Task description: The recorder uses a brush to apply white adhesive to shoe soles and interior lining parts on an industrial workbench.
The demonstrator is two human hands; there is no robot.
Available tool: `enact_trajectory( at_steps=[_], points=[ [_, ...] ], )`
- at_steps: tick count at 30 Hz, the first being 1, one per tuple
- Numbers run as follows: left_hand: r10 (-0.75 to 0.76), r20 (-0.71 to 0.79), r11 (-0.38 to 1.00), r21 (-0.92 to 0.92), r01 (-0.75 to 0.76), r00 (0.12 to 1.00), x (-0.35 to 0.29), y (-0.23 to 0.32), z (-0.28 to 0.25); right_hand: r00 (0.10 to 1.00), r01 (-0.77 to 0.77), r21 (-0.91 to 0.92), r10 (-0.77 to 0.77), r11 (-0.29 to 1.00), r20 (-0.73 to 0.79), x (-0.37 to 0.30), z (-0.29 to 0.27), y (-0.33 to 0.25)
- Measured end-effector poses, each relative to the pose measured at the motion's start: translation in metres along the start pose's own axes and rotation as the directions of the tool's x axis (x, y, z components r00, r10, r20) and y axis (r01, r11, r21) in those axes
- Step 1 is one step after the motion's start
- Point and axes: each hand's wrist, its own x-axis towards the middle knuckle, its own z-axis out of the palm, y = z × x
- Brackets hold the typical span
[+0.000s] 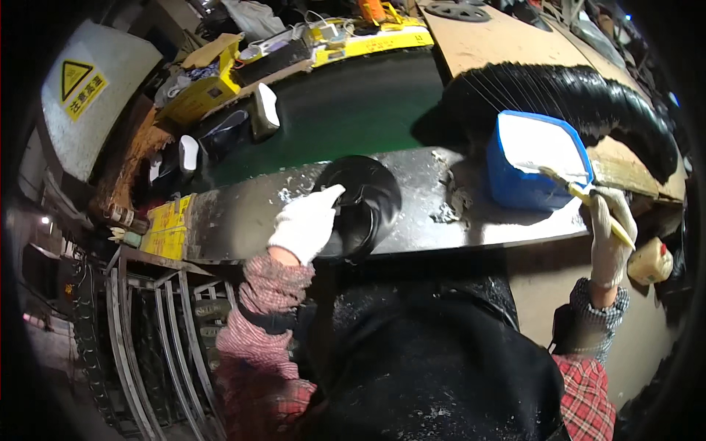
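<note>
My left hand (305, 223), in a white knitted glove, is closed at the left edge of a glossy black curved sheet piece (379, 195) that lies on the metal-topped bench. Its exact kind is hard to make out. At the right, my gloved right hand (612, 231) grips a brush by its yellowish handle (621, 229). The brush head (553, 175) rests at the near rim of a blue tub (507, 180), over the white paste (540, 143) inside.
Behind the tub curves a long row of thin black pieces (544, 88). Shoe-shaped items with white bottoms (266, 110) stand on the green surface (346, 103). Yellow boxes (198, 99) sit farther back. A metal rack (158, 331) is at left, a pale jug (650, 262) at right.
</note>
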Motion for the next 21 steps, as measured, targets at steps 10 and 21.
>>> enact_trajectory(
  at_steps=[10, 21],
  points=[
    [-0.519, 0.179, -0.232, -0.971, 0.063, 0.836, -0.075, 0.031, 0.086, 0.857, 0.151, 0.613, -0.412, 0.775, 0.310, 0.004, 0.154, -0.089],
    [-0.493, 0.237, -0.452, -0.892, -0.014, 0.837, -0.088, 0.026, 0.072, 0.691, -0.498, 0.454, 0.022, 0.739, 0.722, -0.032, 0.166, -0.048]
  ],
)
